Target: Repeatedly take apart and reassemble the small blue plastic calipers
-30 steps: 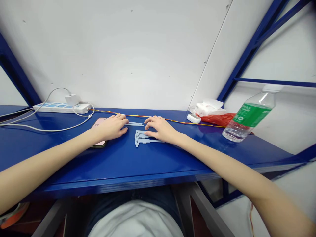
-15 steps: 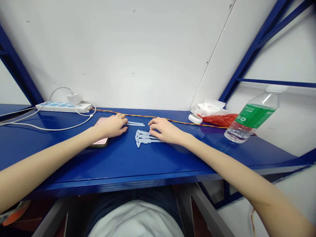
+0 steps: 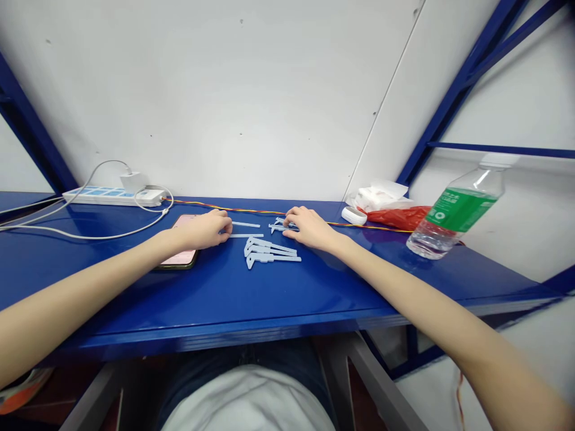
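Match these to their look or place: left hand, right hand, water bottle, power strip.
Column one:
1. Left hand
2. Right hand
3. Water bottle
4. Power strip

Column two:
A. Has a green label
B. White, at the back of the blue bench
C. Lies partly over a phone
D. At small pale-blue plastic pieces

Pairs: 1-C, 2-D, 3-A, 4-B.

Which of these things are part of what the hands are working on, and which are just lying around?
Being worked on: left hand, at a pale blue plastic strip; right hand, on small pale blue plastic pieces; pale blue caliper-shaped pieces between them.

Lying about: phone, power strip, water bottle, red plastic bag, white tissues, striped wire.
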`<action>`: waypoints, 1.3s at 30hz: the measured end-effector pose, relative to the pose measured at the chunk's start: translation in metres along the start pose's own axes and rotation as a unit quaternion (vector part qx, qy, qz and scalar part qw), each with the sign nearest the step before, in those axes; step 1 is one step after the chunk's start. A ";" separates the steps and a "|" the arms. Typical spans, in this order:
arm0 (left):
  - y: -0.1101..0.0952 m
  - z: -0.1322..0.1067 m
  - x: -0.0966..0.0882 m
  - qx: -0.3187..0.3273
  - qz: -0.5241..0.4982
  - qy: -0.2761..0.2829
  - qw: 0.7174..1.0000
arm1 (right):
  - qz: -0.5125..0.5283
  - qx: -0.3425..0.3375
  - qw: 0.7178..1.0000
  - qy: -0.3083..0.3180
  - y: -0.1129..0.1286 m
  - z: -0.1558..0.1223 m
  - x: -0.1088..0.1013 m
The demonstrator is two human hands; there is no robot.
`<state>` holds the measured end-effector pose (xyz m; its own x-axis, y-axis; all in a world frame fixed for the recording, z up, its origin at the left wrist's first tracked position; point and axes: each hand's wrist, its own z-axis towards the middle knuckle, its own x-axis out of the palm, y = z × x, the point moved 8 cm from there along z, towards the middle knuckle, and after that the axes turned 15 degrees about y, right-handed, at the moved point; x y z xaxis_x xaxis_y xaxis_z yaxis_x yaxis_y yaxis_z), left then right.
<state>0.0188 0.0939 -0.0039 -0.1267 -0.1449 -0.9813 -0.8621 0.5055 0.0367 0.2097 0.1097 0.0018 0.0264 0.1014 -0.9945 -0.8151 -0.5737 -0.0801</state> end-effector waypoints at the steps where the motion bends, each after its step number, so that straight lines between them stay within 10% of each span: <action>1: 0.000 0.000 0.001 0.000 -0.001 0.001 1.000 | 0.002 -0.002 1.000 -0.001 -0.001 0.001 0.001; 20: -0.013 -0.003 -0.007 0.052 0.092 -0.079 0.991 | 0.031 -0.065 0.997 0.011 0.013 0.000 -0.002; 39: -0.018 -0.017 -0.025 0.048 0.152 -0.177 0.971 | -0.022 -0.122 0.983 -0.135 0.029 -0.013 -0.025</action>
<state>0.0290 0.0742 0.0232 -0.1777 0.3161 -0.9319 -0.7592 0.5586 0.3342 0.1924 0.0802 0.0238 -0.1231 0.3247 -0.9378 -0.6527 -0.7383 -0.1700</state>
